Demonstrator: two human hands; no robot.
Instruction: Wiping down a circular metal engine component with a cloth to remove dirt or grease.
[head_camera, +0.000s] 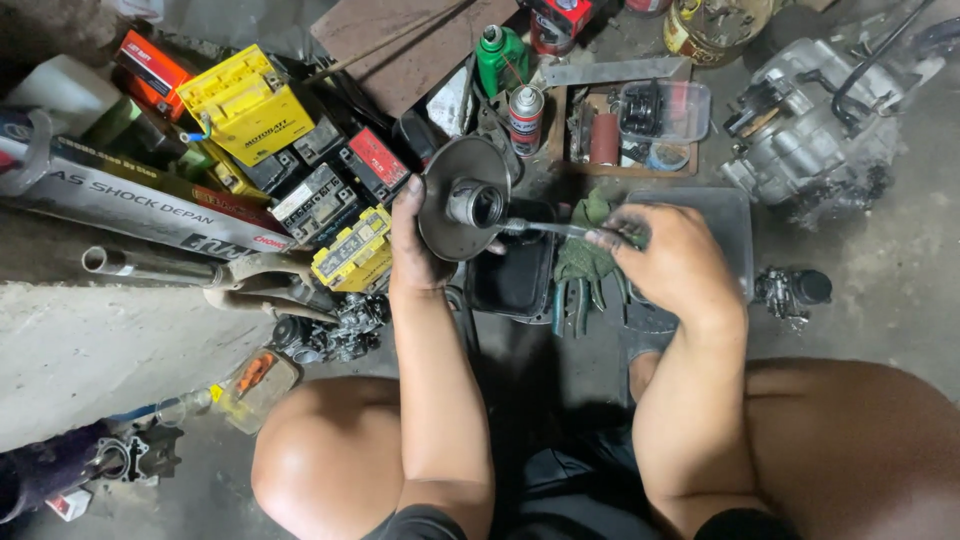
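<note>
My left hand (415, 250) grips the edge of a round grey metal pulley disc (455, 185) with a short central hub (476, 203), holding it up with its hub facing right. My right hand (670, 262) holds a slim metal tool (545, 228) whose tip reaches into the hub's bore. Both hands are smeared with grease. Below them lie a black tray (515, 280) and green-handled pliers (580, 290) on the floor.
Yellow and black batteries (250, 110) are piled at the left beside a long white box (120, 200) and metal tubes. A spray can (525, 118), green bottle (498, 58) and clear parts box (665, 110) stand behind. An engine block (810, 130) sits at the right. My bare knees fill the foreground.
</note>
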